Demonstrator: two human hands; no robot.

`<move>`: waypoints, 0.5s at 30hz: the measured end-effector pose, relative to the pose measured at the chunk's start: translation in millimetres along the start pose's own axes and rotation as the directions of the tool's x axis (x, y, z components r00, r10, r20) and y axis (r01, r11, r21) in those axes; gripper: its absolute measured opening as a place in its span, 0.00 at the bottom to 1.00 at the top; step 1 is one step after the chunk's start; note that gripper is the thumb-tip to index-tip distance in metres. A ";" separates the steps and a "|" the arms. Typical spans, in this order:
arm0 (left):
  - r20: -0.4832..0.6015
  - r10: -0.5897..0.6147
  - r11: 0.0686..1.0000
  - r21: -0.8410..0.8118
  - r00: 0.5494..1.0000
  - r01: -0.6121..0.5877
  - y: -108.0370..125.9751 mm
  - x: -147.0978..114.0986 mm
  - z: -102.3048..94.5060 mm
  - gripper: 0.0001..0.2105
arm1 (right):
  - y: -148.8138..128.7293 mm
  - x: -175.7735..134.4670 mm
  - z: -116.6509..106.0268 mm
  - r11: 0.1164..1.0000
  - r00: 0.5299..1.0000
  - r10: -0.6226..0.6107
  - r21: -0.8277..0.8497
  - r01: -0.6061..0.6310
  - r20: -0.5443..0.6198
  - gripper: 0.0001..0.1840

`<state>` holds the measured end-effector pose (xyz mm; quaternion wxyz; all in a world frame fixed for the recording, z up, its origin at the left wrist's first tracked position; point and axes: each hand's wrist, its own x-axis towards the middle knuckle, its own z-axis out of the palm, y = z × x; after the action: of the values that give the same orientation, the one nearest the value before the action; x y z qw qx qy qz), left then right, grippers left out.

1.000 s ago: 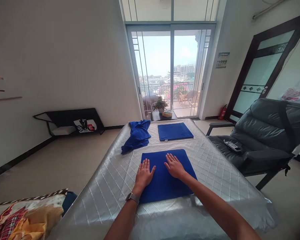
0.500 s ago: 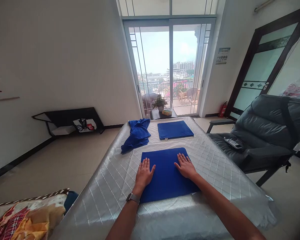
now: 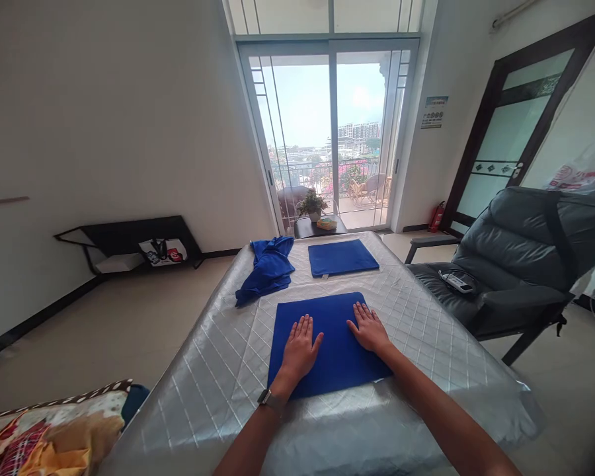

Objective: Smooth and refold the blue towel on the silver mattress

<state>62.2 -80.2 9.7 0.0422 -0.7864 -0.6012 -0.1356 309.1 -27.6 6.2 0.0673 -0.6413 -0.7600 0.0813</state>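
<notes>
A blue folded cloth (image 3: 334, 357) lies flat on the silver quilted cover (image 3: 218, 370) of the table in front of me. My left hand (image 3: 300, 350) rests palm down on its left half, fingers stretched out, with a watch on the wrist. Flat on the cloth's right edge is my right hand (image 3: 369, 327), its fingers also extended. Farther off, a second folded blue cloth (image 3: 344, 257) with a small white tag lies flat. To its left sits a crumpled heap of blue cloth (image 3: 268, 268).
A dark padded armchair (image 3: 520, 244) with a remote-like device (image 3: 456, 282) on its seat stands at the right. Beyond the table's far edge, a potted plant (image 3: 314, 203) stands on a small table. Patterned fabrics (image 3: 54, 443) lie at lower left; a black bench (image 3: 129, 241) is by the wall.
My left hand has slid right, from the cloth's left edge onto its surface. My right hand stays nearly in place on the cloth. The view has shifted slightly.
</notes>
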 end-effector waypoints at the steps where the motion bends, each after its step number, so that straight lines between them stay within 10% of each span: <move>1: 0.012 0.041 0.999 -0.019 0.999 -0.041 10.8 -1.9 1.7 0.32 | 0.2 0.0 0.0 1.000 1.000 0.003 -0.001 -0.003 0.000 0.42; 6: 0.108 0.049 0.998 -0.056 0.993 -0.043 27.7 -9.2 7.7 0.36 | 0.9 -0.4 0.1 1.000 1.000 0.002 -0.013 -0.002 0.005 0.42; 15: 0.129 -0.126 0.992 0.005 0.984 0.126 -36.0 -38.7 3.1 0.38 | -1.5 -1.9 -2.0 1.000 1.000 0.008 -0.021 -0.008 0.003 0.41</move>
<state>19.0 -105.9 -7.0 -0.0068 -0.7539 -0.6511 -0.0880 308.3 -29.6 8.6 0.0589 -0.6449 -0.7583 0.0744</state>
